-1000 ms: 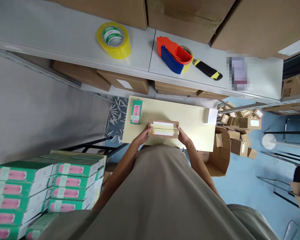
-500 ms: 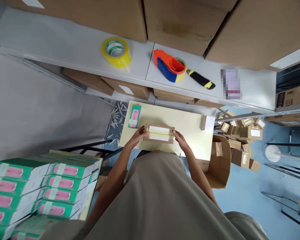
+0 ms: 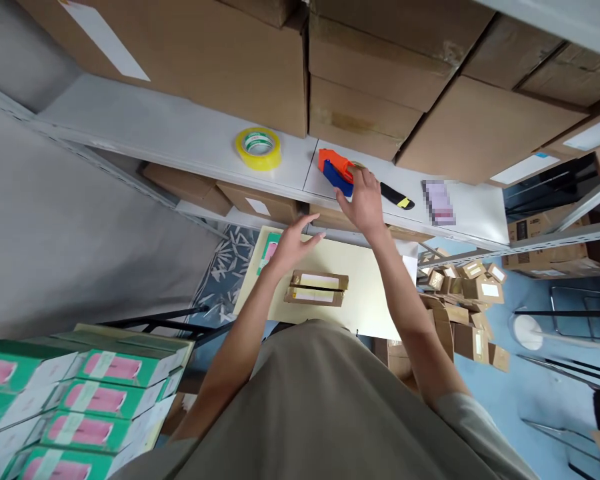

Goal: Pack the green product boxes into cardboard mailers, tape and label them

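Grey and wide, the shelf (image 3: 180,130) is stretched across the view, its back packed with big brown cartons (image 3: 215,60). At lower left, green boxes (image 3: 130,373) with pink pictures are stacked in columns. Below the shelf the pale-yellow worktop (image 3: 360,310) is seen, and there, near its middle, a small brown carton (image 3: 316,289) is laid flat, touched by neither hand, its two pale labels divided by a dark seam. Toward the left end a single green box (image 3: 269,252) is partly covered by the left hand (image 3: 290,248), held over the worktop with fingers and thumb parted, nothing gripped. And up on the shelf, the orange-and-blue tape dispenser (image 3: 337,179) is met by the right hand (image 3: 366,203)! Its right end is hidden by bent fingers; whether it is gripped cannot be told. Further left, a yellow tape roll (image 3: 260,160) is laid; just right of the hand, a black-and-yellow knife (image 3: 397,197).
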Motion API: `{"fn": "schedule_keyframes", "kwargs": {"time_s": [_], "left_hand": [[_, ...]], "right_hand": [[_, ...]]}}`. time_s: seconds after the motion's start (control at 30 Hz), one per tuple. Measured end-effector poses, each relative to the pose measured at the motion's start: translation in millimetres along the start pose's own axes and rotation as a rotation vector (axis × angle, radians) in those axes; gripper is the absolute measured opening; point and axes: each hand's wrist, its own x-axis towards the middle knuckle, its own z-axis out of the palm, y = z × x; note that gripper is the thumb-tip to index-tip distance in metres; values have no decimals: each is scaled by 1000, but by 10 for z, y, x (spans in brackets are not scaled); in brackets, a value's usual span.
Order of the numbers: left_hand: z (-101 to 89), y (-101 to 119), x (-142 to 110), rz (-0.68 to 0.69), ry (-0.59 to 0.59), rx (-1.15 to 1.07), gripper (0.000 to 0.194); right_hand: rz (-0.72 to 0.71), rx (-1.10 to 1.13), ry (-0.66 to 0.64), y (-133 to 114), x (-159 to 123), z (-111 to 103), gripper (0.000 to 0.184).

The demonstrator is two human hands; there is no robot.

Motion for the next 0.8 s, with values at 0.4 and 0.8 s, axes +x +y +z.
{"fn": "schedule_keyframes", "kwargs": {"time_s": [0.4, 0.8], "left_hand": [[163, 158, -312, 12, 207, -158, 38], [146, 84, -1503, -226, 30, -123, 42]], "right_hand": [[124, 96, -50, -51, -328, 374, 54], [572, 764, -269, -811, -2266, 479, 69]]}}
